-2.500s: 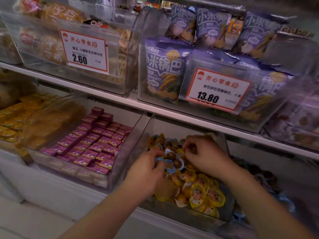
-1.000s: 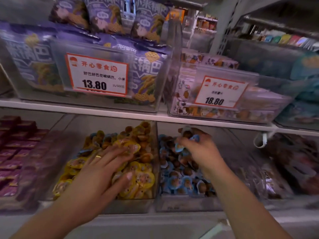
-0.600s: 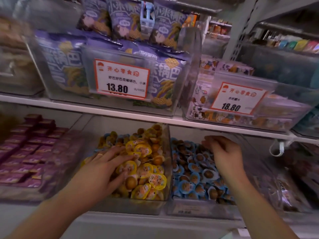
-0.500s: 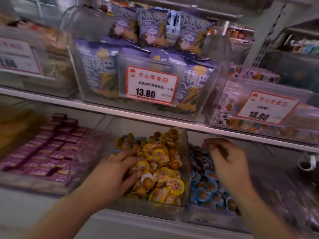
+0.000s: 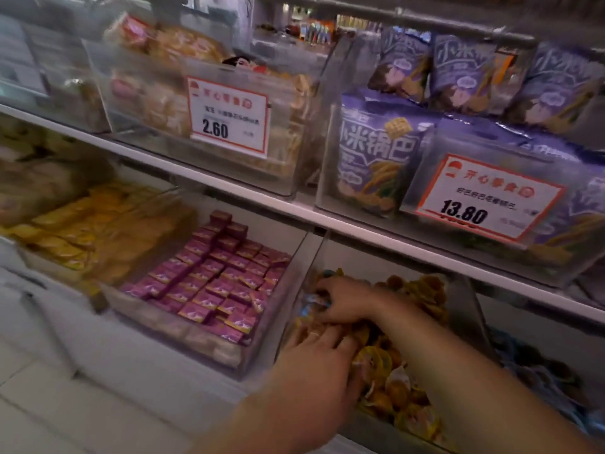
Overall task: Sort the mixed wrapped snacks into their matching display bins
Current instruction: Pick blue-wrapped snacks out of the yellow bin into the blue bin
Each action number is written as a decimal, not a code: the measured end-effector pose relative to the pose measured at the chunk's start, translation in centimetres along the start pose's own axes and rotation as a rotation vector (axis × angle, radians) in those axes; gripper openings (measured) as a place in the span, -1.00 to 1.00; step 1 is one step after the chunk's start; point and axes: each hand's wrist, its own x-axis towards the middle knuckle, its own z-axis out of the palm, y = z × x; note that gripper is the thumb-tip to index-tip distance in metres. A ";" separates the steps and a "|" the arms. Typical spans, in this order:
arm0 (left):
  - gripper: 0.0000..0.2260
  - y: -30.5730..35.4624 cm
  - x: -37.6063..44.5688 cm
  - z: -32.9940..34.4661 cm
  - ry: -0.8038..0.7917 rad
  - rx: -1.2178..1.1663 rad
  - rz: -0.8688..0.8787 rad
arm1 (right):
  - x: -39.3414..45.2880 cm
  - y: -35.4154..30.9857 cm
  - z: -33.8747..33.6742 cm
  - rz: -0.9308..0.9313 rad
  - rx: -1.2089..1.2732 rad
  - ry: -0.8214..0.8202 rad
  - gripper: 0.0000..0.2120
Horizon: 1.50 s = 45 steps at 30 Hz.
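Both your hands have come together in the clear yellow-wrapped snack bin [image 5: 465, 309], lower centre. Your right hand [image 5: 343, 301] pinches blue-wrapped snacks [image 5: 311, 304]; left hand [image 5: 314, 358] lies flat. Blue strays remain; sorting looks unfinished.

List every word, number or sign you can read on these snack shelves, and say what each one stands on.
"2.60": left price card, on the clear bin of orange-wrapped snacks.
"13.80": right price card, on the bin of purple bags.
"小米锅巴": front purple bag.
"小米": upper purple bag; the rest is blurred.
Red headings and small print on both cards: too blurred to read.
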 end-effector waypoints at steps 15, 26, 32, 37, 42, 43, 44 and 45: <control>-0.60 -0.3 0.1 -0.4 0.167 -0.324 -0.082 | -2.7 4.6 -1.9 0.144 0.868 0.326 -0.86; -0.47 0.8 0.8 1.1 0.085 -0.024 -0.128 | -1.2 1.5 -0.8 0.020 0.216 0.298 -0.83; -0.51 -0.5 1.1 1.1 0.022 -0.114 -0.149 | 1.4 0.8 -1.0 0.048 0.126 -0.027 -0.75; -0.51 -0.4 1.3 1.2 -0.023 -0.104 -0.152 | 2.5 -0.3 0.6 0.019 -0.134 0.017 -0.65; -0.56 -0.6 1.2 1.1 -0.015 -0.148 -0.132 | 2.3 1.7 2.2 -0.012 -0.052 0.206 -0.53; -0.57 -0.6 1.2 1.0 -0.009 -0.158 -0.136 | 2.4 1.9 2.5 -0.016 -0.032 0.221 -0.54; -0.58 -0.6 1.2 0.9 -0.005 -0.166 -0.141 | 2.4 2.0 2.8 -0.028 0.013 0.230 -0.57; -0.59 -0.7 1.2 0.9 -0.002 -0.174 -0.144 | 2.4 2.1 2.8 -0.045 0.080 0.246 -0.63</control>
